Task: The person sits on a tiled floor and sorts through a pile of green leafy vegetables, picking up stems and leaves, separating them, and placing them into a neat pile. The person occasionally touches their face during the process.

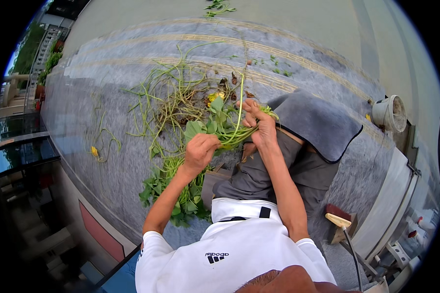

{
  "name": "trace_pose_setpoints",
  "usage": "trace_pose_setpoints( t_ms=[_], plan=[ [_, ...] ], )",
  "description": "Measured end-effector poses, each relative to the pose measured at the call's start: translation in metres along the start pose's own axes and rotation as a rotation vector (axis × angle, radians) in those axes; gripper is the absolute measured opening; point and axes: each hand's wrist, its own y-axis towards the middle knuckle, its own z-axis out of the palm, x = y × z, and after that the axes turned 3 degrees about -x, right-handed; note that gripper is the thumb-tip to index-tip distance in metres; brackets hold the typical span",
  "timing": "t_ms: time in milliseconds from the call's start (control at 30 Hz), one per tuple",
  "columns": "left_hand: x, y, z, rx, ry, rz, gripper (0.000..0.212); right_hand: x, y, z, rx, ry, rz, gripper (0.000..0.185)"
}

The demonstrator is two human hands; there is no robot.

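Note:
My right hand [261, 121] is closed around a bundle of long green leafy vine stems [234, 137], just above my knees. Opposite it, my left hand [201, 150] pinches the stems and leaves at the bundle's near left end. One pale green stem stands up from the bundle past the fingers of my right hand. On the grey stone floor beyond lies a loose tangle of stripped stems [176, 102], with wilted brown leaves [234, 78] and a yellow leaf [215, 96] beside it. A heap of leafy stems [190, 196] lies below my left forearm.
A dark grey cloth [315, 119] drapes over my knees. A white bucket [389, 114] stands at the far right. A brush with a pale handle [338, 220] rests at the lower right. Stray stems [110, 135] lie at left, leaf scraps [278, 67] beyond, and the floor has stepped edges.

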Motion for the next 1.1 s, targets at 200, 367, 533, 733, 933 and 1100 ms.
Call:
trace_pose_setpoints(
  t_ms=[200, 367, 533, 733, 933, 1100],
  plan=[
    [0.021, -0.024, -0.002, 0.127, 0.084, 0.056, 0.017, 0.007, -0.003, 0.002, -0.023, 0.011, -0.003, 0.037],
    [0.032, -0.041, -0.009, 0.126, 0.084, 0.010, 0.017, 0.007, 0.001, -0.005, -0.021, -0.075, -0.083, 0.031],
    [0.037, -0.046, -0.012, 0.118, 0.111, -0.025, 0.016, 0.003, 0.002, -0.002, -0.101, -0.068, -0.160, 0.026],
    [0.046, -0.054, 0.001, 0.142, 0.141, -0.092, 0.014, 0.001, -0.001, 0.001, -0.134, -0.094, -0.201, 0.026],
    [0.062, -0.063, 0.012, 0.211, 0.129, -0.249, 0.031, -0.005, -0.008, 0.012, -0.148, -0.325, -0.265, 0.024],
    [0.009, -0.030, 0.006, -0.011, -0.006, -0.294, 0.091, -0.016, -0.014, 0.013, 0.003, -0.598, -0.414, 0.031]
  ],
)
